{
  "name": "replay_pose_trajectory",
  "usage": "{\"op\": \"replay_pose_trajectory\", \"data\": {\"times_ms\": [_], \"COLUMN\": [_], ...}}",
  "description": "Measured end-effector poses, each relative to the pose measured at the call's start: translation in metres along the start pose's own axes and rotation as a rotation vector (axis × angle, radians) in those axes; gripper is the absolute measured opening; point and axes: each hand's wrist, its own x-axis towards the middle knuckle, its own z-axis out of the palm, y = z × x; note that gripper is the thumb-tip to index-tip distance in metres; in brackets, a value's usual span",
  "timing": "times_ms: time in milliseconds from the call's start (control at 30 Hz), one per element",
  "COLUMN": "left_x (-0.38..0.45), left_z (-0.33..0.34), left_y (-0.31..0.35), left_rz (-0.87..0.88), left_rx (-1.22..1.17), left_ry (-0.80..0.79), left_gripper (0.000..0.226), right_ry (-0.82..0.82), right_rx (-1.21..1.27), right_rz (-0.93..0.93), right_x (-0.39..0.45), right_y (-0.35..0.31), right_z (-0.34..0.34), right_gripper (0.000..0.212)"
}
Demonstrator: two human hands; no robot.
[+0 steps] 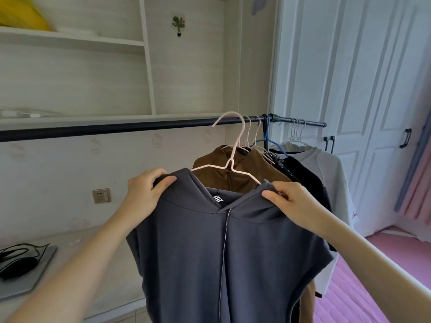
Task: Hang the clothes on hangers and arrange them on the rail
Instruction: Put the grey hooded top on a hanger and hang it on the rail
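All we get of the person is two bare forearms and hands coming in from the bottom corners. The left hand [145, 194] and right hand [290, 202] both show no rings, no watch, no bracelets, and no sleeve reaches the wrists. Nails look short and plain on the thumbs we can see. The arms are bare all the way to the picture's edge.

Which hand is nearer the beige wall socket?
Left. The left hand grips the grey hooded top's shoulder just right of the beige wall socket; the right hand grips the far shoulder.
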Motion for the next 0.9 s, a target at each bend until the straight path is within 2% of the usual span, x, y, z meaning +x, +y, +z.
{"op": "replay_pose_trajectory", "data": {"times_ms": [67, 167, 267, 500, 667, 900], "left_x": [0.009, 0.027, 0.053, 0.122, 0.158, 0.182], "left_z": [0.008, 0.026, 0.043, 0.069, 0.086, 0.1], "left_y": [-0.002, -0.003, -0.003, -0.018, -0.037, -0.063], "left_rz": [-0.03, -0.001, 0.016, -0.067, -0.088, -0.162], "left_rx": [0.0, 0.044, 0.087, 0.067, 0.027, 0.02], "left_ry": [-0.026, -0.04, -0.02, -0.048, -0.06, -0.122], "left_gripper": [0.019, 0.012, 0.02, 0.027, 0.026, 0.027], "right_ry": [-0.019, 0.045, 0.102, 0.159, 0.151, 0.071], "right_rx": [0.019, 0.106, 0.096, 0.125, 0.049, 0.016], "right_rz": [0.027, 0.079, 0.135, 0.255, 0.256, 0.299], "right_x": [0.003, 0.015, 0.035, 0.09, 0.128, 0.16], "right_y": [0.007, 0.011, 0.012, 0.021, 0.022, 0.033], "right_z": [-0.001, 0.002, 0.0, -0.008, -0.008, 0.006], "right_gripper": [0.029, 0.029, 0.031, 0.029, 0.033, 0.024]}}
